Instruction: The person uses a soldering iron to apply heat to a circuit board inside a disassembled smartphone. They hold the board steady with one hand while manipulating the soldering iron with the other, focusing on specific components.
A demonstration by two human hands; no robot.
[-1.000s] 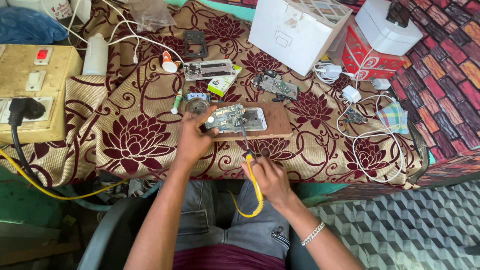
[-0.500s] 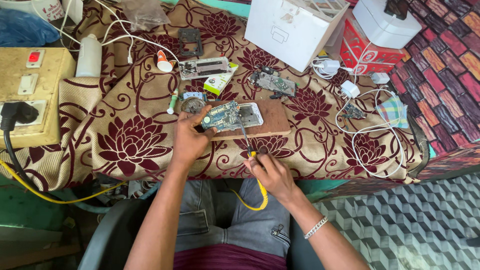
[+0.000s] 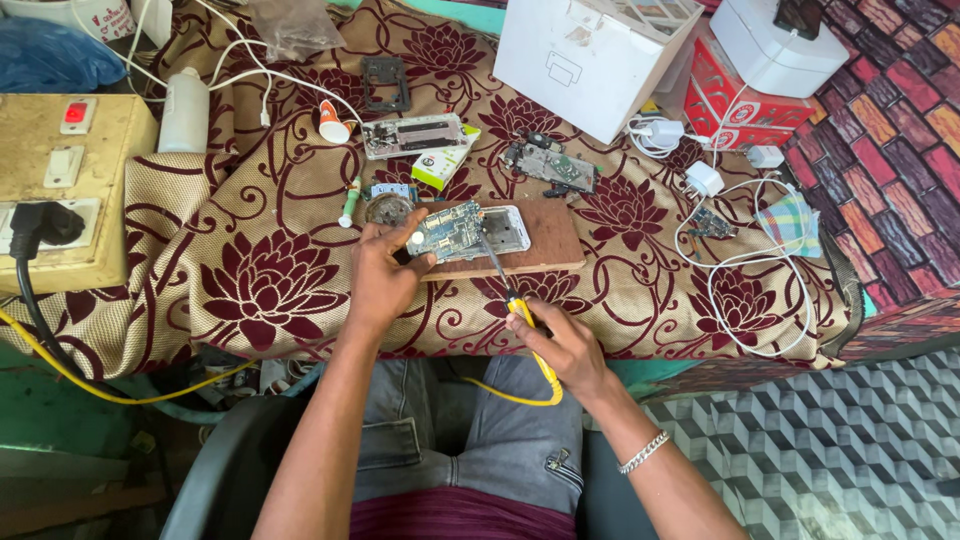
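step: soldering | left hand (image 3: 378,278) fingers pinch circuit board (image 3: 447,229) on wooden block (image 3: 540,240), table centre | right hand (image 3: 560,345) at 5 o'clock, closed around soldering iron (image 3: 510,290) | next: steady tip contact

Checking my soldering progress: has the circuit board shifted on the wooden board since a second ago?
No. The circuit board sits at the same spot on the wooden board.

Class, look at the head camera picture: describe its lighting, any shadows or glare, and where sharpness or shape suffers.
Head view: soft, even light, faint shadows under the left hand and right hand; slight glare on the white box; centre sharp around the circuit board and soldering iron; wide-angle bending at the edges.
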